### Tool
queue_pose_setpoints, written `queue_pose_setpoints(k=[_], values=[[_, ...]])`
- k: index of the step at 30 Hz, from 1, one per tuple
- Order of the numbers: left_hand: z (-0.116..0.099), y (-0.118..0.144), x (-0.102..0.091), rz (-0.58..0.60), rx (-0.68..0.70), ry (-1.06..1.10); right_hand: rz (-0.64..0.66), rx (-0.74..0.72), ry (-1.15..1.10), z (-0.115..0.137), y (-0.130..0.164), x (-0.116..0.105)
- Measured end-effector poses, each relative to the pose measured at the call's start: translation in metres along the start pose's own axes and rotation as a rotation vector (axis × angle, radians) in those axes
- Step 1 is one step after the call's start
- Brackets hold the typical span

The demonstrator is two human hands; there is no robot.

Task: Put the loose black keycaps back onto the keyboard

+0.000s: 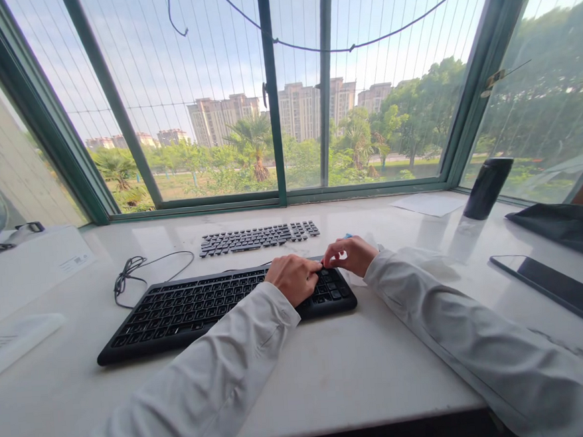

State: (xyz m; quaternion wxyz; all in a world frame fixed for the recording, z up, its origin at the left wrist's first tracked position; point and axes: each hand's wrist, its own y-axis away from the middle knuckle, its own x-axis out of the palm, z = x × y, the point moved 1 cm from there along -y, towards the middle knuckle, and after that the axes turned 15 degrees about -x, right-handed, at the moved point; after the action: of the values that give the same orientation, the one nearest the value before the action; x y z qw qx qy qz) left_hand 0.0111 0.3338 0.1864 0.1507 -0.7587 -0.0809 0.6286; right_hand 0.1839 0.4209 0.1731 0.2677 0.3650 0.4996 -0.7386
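A black keyboard (188, 304) lies at a slant on the pale counter; much of it shows bare key positions, while its right-hand block has keycaps (332, 289) in place. My left hand (294, 277) rests over the right part of the keyboard, fingers curled and the index reaching toward my right fingertips. At the keyboard's upper right edge, my right hand (351, 254) pinches thumb and forefinger together. Whatever sits between the fingertips of either hand is too small or hidden. Behind the keyboard, loose black keycaps (253, 238) are laid out in rows matching a keyboard's layout.
A coiled cable (131, 273) lies left of the keyboard. Clear plastic (432, 262) lies behind my right forearm. Farther right are a black cylinder (488, 188), a phone-like dark slab (558, 286) and black cloth (566, 229). A white box (35, 263) stands left; windows (204, 118) rise behind.
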Motion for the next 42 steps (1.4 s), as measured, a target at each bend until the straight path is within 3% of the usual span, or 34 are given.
queue_pose_setpoints(k=[8, 21, 28, 35, 42], values=[[-0.002, 0.000, -0.002, 0.025, -0.047, -0.018, 0.006, 0.007, 0.035, 0.002, -0.001, -0.001], [-0.001, -0.001, -0.003, 0.008, 0.067, -0.098, -0.037, 0.065, -0.210, 0.002, -0.002, 0.003], [-0.005, 0.000, -0.003, -0.008, 0.111, -0.135, -0.149, 0.330, -0.479, -0.012, 0.003, 0.014], [-0.007, -0.001, -0.004, 0.010, 0.055, -0.123, -0.187, 0.392, -0.479, -0.016, 0.004, 0.022], [-0.011, -0.002, -0.002, 0.013, 0.061, -0.141, -0.250, 0.445, -0.666, -0.015, 0.000, 0.030]])
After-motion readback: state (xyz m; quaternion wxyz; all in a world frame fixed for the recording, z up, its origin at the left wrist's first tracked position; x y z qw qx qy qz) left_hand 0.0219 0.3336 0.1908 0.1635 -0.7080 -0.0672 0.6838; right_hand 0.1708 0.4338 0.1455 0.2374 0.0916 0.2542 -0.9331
